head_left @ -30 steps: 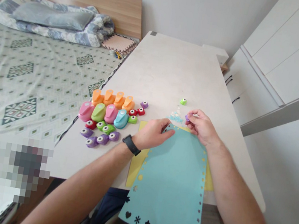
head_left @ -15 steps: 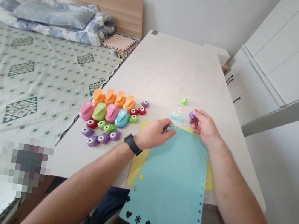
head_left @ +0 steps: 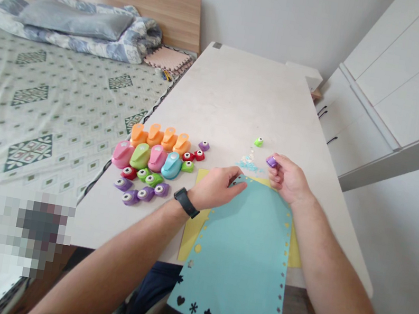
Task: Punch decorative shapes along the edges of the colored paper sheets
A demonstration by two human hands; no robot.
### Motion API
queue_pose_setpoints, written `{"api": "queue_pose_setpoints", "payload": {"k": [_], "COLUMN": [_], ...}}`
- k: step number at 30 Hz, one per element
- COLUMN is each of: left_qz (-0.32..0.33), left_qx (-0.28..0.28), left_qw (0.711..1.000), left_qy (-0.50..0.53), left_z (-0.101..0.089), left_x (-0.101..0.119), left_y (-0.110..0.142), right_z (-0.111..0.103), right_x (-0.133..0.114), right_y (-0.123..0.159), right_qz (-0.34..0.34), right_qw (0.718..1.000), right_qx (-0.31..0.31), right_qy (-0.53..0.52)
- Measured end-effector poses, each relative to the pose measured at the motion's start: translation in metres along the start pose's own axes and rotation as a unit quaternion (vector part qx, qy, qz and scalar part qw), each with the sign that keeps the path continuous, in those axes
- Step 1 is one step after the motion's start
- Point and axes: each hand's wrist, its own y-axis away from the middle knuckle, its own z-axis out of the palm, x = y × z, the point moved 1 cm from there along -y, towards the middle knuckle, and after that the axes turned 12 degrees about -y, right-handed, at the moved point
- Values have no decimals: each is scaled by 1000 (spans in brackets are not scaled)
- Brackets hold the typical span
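My left hand (head_left: 218, 186), with a dark watch on its wrist, grips the far left corner of a blue sheet of paper (head_left: 241, 253). Shaped holes run along the sheet's edges, and its near end hangs past the table edge. In my right hand (head_left: 288, 180), a small purple craft punch (head_left: 272, 161) is pinched between thumb and fingers, just off the sheet's far right corner. Beneath the blue sheet lies a yellow sheet (head_left: 191, 234). Tiny blue and white paper cut-outs (head_left: 249, 164) are heaped between my hands, with a small green punch (head_left: 259, 142) beyond them.
Rows of punches stand on the left of the white table (head_left: 243, 98): orange ones (head_left: 154, 136), a large blue one (head_left: 171, 165), and several small purple ones (head_left: 146, 193). A bed (head_left: 76, 86) adjoins the table's left side; white cabinets (head_left: 361, 113) stand at right.
My right hand has shifted slightly to the right and turned the purple punch a little. My left hand and the blue sheet stay nearly still.
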Motion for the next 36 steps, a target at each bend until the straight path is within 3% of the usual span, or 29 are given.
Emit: {"api": "queue_pose_setpoints", "payload": {"k": [10,17,25,28,30,33,36], "left_qz": [0,-2,-2,-3,-3,-1,2], "left_qx": [-1,0,-3,-3,-2,-3,-2], "left_qw": [1000,1000,1000,1000,1000,1000,1000], "left_qy": [-4,-4,-10,-9,-10,-10,-11], "left_z": [0,0,1,0,0,0,0], "left_x": [0,0,1,1,2,2,2], "left_y": [0,0,0,0,0,0,1], "right_z": [5,7,4,3,0,-5,-10], "right_x": [6,-7,-12,-7,-1,8,14], "right_y": [-2,7,10,6,2,-4,-9], "right_qz": [-26,6,13,-31,-99,-231,-307], "right_qw": [999,997,994,998,994,943,840], "right_qx": [26,-39,-65,-40,3,68,82], "right_qy": [18,-67,-83,-34,41,230,439]}}
